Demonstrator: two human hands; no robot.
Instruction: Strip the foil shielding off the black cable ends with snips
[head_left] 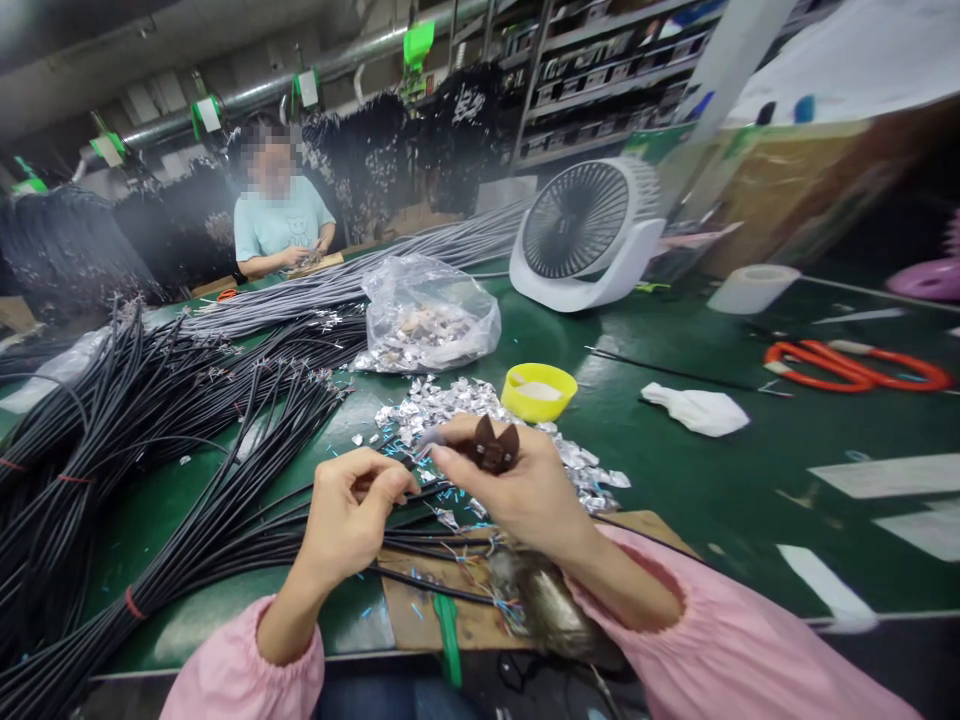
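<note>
My left hand (352, 515) is closed in a pinch on the end of a black cable (420, 492) just above a brown board (420, 610) at the table's near edge. My right hand (517, 490) is closed around a small dark brown snipping tool (493, 447) whose tips point up, right beside the cable end. Loose stripped cable ends with coloured wires lie on the board under both hands. A pile of silver foil scraps (457, 405) lies just beyond my hands.
Large bundles of black cables (150, 440) cover the left of the green table (712, 480). Beyond are a clear bag of scraps (427, 315), a yellow bowl (538, 390), a white fan (589, 230), orange scissors (855, 365), a white cloth (697, 408), a tape roll (754, 287). A person (281, 215) works opposite.
</note>
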